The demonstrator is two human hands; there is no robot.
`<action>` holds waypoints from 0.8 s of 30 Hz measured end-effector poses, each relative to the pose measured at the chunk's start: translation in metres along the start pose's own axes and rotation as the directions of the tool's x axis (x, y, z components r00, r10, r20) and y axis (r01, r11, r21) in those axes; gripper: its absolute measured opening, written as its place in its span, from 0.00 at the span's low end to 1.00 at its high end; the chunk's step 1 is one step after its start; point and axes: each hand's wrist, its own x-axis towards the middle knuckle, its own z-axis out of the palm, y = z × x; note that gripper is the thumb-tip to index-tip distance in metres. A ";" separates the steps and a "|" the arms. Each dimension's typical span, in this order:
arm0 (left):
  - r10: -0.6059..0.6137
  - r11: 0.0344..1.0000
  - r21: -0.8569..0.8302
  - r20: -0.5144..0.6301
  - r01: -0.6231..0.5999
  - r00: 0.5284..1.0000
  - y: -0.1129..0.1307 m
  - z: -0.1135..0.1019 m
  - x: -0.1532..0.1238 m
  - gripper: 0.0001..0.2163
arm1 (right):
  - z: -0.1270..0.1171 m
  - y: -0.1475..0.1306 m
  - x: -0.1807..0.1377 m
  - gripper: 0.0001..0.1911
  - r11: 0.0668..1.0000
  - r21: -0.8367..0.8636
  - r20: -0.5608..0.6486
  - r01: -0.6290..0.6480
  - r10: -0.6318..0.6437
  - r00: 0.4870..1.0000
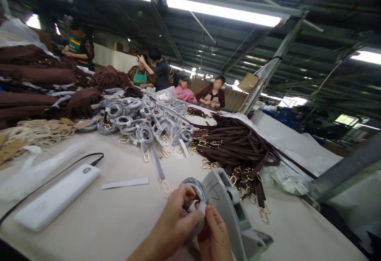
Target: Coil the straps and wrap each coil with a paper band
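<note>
Both hands, left [175, 223] and right [214, 233], pinch 1 coiled grey strap [197, 194] between them.

Single head view, looking forward and down across the bench [119, 221]; hands [190, 225] close at 6 o'clock, co-workers far at 12.

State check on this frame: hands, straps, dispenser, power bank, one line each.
left hand: gripping the coiled wrapped strap
right hand: pinching the same coil
coiled wrapped strap: rolled up, held off the table
tape dispenser: upright beside the hands
wrapped strap pile: coiled, heaped
brown strap pile: unwrapped, loose
power bank: lying flat, cable plugged in
paper strip: flat, loose
</note>
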 end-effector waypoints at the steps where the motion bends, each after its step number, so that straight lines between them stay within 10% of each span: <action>1: -0.034 0.993 -0.109 0.056 0.040 0.998 0.003 -0.003 0.002 0.06 | 0.000 0.001 0.000 0.17 1.000 0.010 0.000 -0.008 0.008 1.000; 4: -0.078 0.974 -0.208 0.078 0.092 0.994 0.005 -0.007 0.007 0.05 | 0.002 0.002 -0.003 0.18 0.999 0.032 -0.007 -0.027 0.027 1.000; 9: -0.048 0.991 0.117 -0.086 0.058 0.995 0.004 -0.009 0.006 0.09 | 0.007 -0.001 -0.007 0.18 0.997 0.078 -0.061 -0.009 0.014 0.998; 24: -0.110 0.986 0.132 0.061 0.101 0.992 0.001 -0.006 0.011 0.07 | 0.012 -0.013 -0.014 0.21 1.000 0.003 -0.066 -0.013 0.013 0.998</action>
